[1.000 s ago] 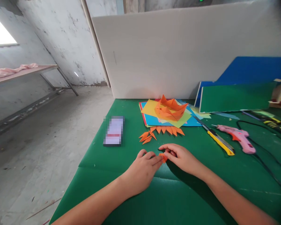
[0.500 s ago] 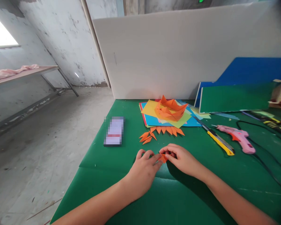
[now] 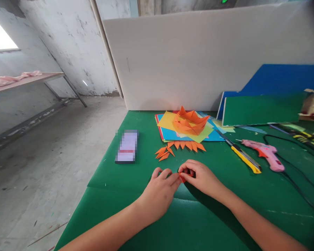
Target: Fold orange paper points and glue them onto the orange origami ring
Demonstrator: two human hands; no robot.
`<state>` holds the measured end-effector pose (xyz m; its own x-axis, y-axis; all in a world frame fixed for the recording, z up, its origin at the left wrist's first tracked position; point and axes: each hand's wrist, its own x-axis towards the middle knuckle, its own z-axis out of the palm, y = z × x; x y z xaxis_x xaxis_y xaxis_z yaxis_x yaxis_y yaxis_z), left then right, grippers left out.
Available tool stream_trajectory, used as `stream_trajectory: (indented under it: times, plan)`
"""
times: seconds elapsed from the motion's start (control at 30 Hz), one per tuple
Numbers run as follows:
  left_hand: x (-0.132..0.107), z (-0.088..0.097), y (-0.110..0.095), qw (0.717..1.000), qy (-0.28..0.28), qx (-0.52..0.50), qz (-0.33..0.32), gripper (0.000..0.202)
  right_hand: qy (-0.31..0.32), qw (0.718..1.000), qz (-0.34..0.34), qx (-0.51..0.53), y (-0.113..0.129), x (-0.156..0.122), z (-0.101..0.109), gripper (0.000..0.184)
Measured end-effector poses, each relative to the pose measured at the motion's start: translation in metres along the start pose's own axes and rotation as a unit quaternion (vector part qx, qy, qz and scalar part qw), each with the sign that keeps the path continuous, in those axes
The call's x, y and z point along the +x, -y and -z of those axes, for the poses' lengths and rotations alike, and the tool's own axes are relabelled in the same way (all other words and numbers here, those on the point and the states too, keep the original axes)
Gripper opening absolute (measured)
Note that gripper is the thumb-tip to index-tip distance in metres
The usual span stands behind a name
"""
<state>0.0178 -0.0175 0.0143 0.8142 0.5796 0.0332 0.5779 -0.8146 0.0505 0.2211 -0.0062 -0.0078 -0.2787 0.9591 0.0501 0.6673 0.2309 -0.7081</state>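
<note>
Between my fingertips is a small piece of folded orange paper point(image 3: 182, 178), mostly covered by the fingers. My left hand point(image 3: 161, 191) is closed on its left side, fingertips pressed together at the paper. From the right, my right hand point(image 3: 199, 176) pinches the same piece between thumb and fingers. Just beyond the hands lie several small folded orange paper pieces point(image 3: 164, 153), some in a loose cluster and others in a row point(image 3: 187, 145). Behind them a spiky ring of folded orange paper point(image 3: 192, 122) rests on a stack of coloured paper sheets point(image 3: 167, 121).
A phone point(image 3: 127, 146), blurred out, lies to the left on the green tabletop point(image 3: 136, 120). To the right are a yellow utility knife point(image 3: 244, 158) and a pink glue gun point(image 3: 264, 153) with a black cord. Green point(image 3: 264, 108) and blue boards lean before a white panel point(image 3: 185, 59).
My right thumb and fingers have shifted slightly left over the orange paper, so less of it shows. Both hands stay close together in the same spot.
</note>
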Motion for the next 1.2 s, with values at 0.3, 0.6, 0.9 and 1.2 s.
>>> stream_trajectory:
  times: [0.3,0.6,0.9,1.2]
  plan:
    - [0.0,0.001,0.003,1.0,-0.005,0.0,-0.019,0.041,-0.013,0.998,0.015,-0.057,0.003,0.002,0.0,0.013]
    - [-0.001,0.0,0.001,1.0,-0.015,-0.004,-0.002,0.038,0.004,0.998,0.017,-0.063,0.005,0.002,0.002,0.019]
    - [0.0,0.001,0.0,0.999,-0.008,-0.034,0.03,0.034,0.025,0.999,0.022,-0.021,-0.006,-0.001,0.007,0.011]
    - [-0.001,-0.007,-0.007,0.998,-0.005,-0.026,0.049,0.032,0.01,0.997,0.078,-0.018,-0.006,-0.007,0.008,0.016]
